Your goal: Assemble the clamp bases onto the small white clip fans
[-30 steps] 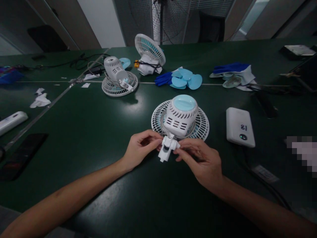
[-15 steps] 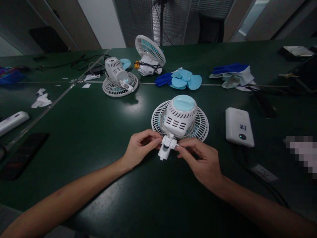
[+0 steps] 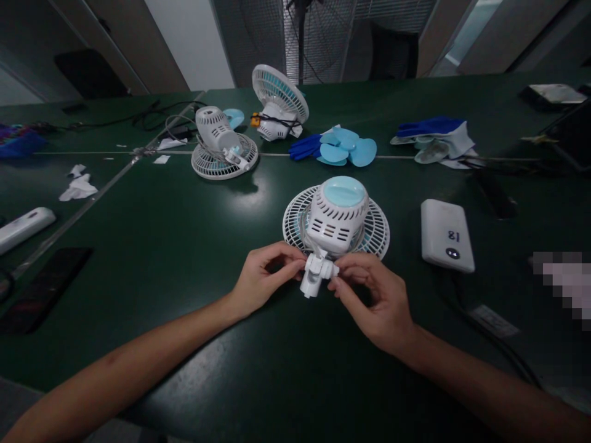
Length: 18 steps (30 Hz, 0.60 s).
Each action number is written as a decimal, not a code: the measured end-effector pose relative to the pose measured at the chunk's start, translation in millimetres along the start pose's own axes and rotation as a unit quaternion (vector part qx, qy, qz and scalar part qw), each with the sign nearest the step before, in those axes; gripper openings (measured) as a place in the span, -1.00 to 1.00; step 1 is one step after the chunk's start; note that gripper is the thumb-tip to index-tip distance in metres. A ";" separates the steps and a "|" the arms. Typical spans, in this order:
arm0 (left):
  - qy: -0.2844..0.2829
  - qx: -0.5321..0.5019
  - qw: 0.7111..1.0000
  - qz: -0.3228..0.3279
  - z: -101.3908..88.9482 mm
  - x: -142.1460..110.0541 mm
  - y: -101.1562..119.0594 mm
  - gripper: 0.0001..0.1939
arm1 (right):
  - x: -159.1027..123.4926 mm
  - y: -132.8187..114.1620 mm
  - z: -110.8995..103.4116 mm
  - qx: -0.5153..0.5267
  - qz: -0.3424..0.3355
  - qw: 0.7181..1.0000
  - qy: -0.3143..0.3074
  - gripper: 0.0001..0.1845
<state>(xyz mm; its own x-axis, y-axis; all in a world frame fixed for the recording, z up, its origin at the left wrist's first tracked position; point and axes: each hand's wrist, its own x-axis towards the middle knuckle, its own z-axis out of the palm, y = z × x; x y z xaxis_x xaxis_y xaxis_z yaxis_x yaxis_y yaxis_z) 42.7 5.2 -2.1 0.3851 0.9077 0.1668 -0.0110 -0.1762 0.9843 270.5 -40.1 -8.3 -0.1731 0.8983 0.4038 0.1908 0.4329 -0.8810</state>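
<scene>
A small white fan with a light-blue cap lies grille-down on the green table, its motor housing on top and its cord looped around the housing. From its near side a white plastic bracket points toward me. My left hand pinches the left side of this bracket between thumb and fingers. On the other side, my right hand has thumb and fingertips closed on a small white knob. The fingertips partly cover both contact spots.
Behind stand another grille-down fan and a tilted fan. Light-blue fan blades lie on blue gloves, with more gloves farther right. A white power bank sits right; a dark phone lies left.
The bracket has swung slightly to the right, and its knob now sits closer against the right fingertips. Both hands keep nearly the same place; the fan body barely moves.
</scene>
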 end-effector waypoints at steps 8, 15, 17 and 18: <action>0.009 0.016 1.000 -0.011 0.5 0.8 2.1 -0.84 | -1.2 -0.1 -1.3 -0.020 -0.018 1.000 -0.002 -0.64; 0.002 0.019 1.000 -0.009 -0.3 0.7 2.6 -0.85 | 0.1 -1.3 -2.7 -0.031 -0.018 0.999 -0.001 -0.68; 0.002 0.023 1.000 -0.009 -0.3 0.7 2.6 -0.85 | -0.4 -0.2 -2.4 -0.031 -0.012 0.999 0.001 -0.68; 0.002 0.024 1.000 -0.008 -0.3 0.7 2.4 -0.85 | -0.7 0.0 -2.2 -0.032 -0.010 0.999 -0.001 -0.68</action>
<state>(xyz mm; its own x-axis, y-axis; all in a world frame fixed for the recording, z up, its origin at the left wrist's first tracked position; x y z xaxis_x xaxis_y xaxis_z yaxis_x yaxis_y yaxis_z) 42.6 5.5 0.4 0.3815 0.9119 0.1514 0.0396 -0.1798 0.9829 272.7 -40.5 -8.0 -0.1800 0.8893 0.4203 0.2492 0.4546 -0.8551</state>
